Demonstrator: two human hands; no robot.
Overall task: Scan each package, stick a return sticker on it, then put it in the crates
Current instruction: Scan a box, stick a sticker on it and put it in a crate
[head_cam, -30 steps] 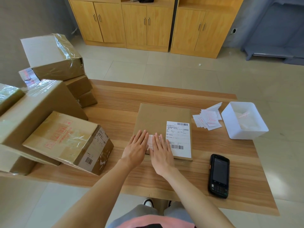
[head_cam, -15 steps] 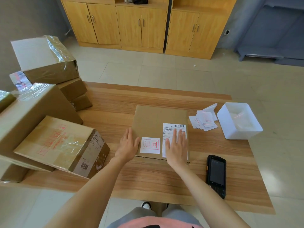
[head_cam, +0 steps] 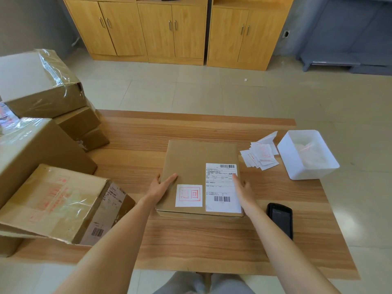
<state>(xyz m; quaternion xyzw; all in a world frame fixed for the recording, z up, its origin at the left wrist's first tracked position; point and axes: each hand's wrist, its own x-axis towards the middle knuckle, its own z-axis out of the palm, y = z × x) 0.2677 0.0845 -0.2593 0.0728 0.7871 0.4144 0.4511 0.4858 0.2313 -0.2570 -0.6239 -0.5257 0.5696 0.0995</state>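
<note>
A flat brown package (head_cam: pixel 191 160) lies in the middle of the wooden table (head_cam: pixel 191 240). On its top are a white shipping label (head_cam: pixel 220 187) and, to the left of that, a white return sticker (head_cam: pixel 188 195) with red characters. My left hand (head_cam: pixel 160 186) holds the package's left edge, thumb on top and fingers down the side. At the right edge my right hand (head_cam: pixel 241 187) holds it the same way, thumb on the label. A black handheld scanner (head_cam: pixel 280 219) rests on the table to the right.
Loose return stickers (head_cam: pixel 259 154) lie beside a white plastic bin (head_cam: pixel 307 155) at the table's right. Several taped cardboard boxes (head_cam: pixel 57 202) are stacked along the left side. Wooden cabinets (head_cam: pixel 174 28) stand across the tiled floor.
Both hands pressed flat over the sticker a second ago. They then slid apart, uncovering it, and now hold the package's left and right edges.
</note>
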